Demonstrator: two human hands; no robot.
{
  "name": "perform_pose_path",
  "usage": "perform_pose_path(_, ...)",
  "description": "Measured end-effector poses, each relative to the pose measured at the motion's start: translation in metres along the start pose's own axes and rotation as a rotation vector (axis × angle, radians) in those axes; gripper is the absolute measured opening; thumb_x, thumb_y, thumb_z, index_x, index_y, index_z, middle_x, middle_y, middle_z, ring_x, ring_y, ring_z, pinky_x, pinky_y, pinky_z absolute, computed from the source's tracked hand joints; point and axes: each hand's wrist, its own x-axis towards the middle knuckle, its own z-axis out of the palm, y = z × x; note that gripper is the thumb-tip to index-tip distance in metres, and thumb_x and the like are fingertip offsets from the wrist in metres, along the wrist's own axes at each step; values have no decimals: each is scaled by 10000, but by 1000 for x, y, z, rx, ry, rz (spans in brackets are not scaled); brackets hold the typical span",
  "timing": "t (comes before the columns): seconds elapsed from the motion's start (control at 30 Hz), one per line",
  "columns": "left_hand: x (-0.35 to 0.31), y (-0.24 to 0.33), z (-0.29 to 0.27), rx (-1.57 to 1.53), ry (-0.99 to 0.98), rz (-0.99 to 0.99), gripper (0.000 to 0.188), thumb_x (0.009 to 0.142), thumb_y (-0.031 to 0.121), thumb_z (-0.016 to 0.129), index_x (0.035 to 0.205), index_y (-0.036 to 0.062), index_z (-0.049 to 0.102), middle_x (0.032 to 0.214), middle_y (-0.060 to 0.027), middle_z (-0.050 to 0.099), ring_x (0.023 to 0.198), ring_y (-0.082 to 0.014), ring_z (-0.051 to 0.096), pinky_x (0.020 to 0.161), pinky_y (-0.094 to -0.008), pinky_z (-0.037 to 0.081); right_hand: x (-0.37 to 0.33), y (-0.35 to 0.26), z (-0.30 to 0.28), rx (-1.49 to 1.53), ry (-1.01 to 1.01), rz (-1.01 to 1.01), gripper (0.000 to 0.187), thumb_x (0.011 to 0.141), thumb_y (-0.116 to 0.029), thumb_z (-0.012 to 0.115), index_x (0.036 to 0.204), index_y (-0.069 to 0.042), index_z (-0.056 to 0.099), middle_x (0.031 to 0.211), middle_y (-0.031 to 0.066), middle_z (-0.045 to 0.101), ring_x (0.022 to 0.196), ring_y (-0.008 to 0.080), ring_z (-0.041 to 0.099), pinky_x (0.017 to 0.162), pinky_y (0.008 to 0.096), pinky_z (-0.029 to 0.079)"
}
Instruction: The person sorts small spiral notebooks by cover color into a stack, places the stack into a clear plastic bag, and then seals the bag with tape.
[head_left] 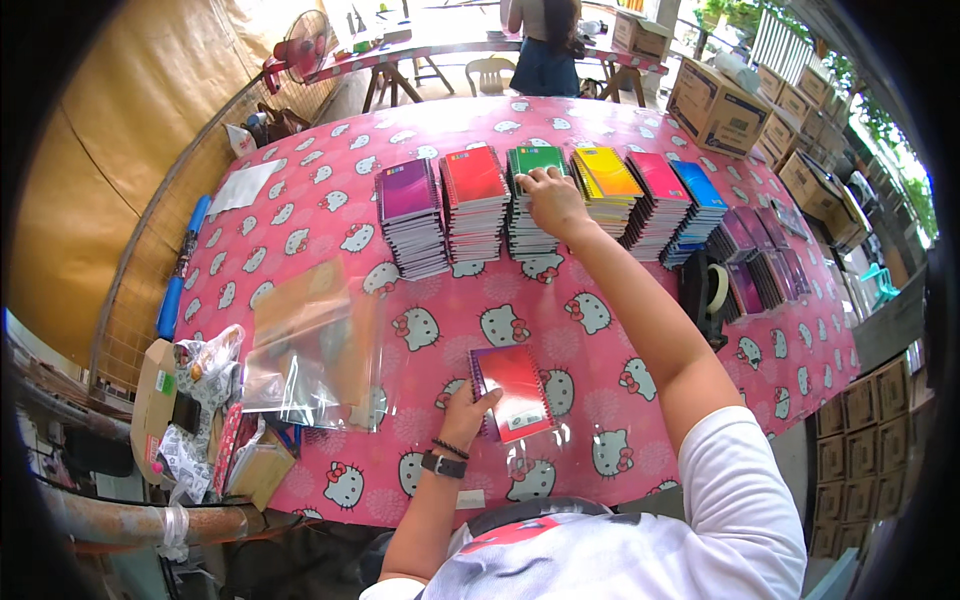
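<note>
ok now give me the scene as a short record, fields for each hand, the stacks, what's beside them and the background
left hand: thumb over the left edge of a red notebook
right hand: fingers on top of the green stack
other stacks, left to right: purple stack, red stack, yellow stack, pink stack, blue stack
right of stacks: smaller purple piles
left side: clear plastic bags
surface: pink patterned tablecloth
background: red fan, cardboard boxes

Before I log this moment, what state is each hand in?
Left hand: holding notebooks, red on top.
Right hand: touching the green notebook; whether gripping, cannot be told.
</note>
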Motion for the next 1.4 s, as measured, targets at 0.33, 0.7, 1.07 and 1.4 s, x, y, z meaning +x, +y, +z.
perform_pose_path(0.33,0,-19,2,408,96,155,335,796,225,660,1009,-15,564,900,-98,644,808,-155,595,744,-297,459,36,-105,4,210,144,-173,450,787,-160,553,1221,-95,455,1272,85,451,1222,229,372,980,480,293)
perform_pose_path(0.7,-2,-9,4,356,72,87,383,797,226,666,1059,-23,541,942,-88,641,850,-134,584,785,-278,454,28,-128,-24,563,431,-317,126,808,-101,536,918,-57,580,851,79,618,875,204,590,774,348,447)
perform_pose_path(1.07,1,-17,0,282,55,166,287,786,104,647,1034,-9,556,918,-86,644,810,-136,596,731,-276,464,-167,-41,-23,1424,-429,592,191,867,-127,555,971,27,603,781,10,580,714,84,513,660,240,430)
perform_pose_path(1.4,1,-14,2,317,86,133,355,788,200,672,1044,-17,554,948,-88,642,844,-142,591,769,-287,460,-208,-35,-10,1212,-826,301,228,830,-129,590,1015,4,598,864,54,632,816,165,571,765,297,440)
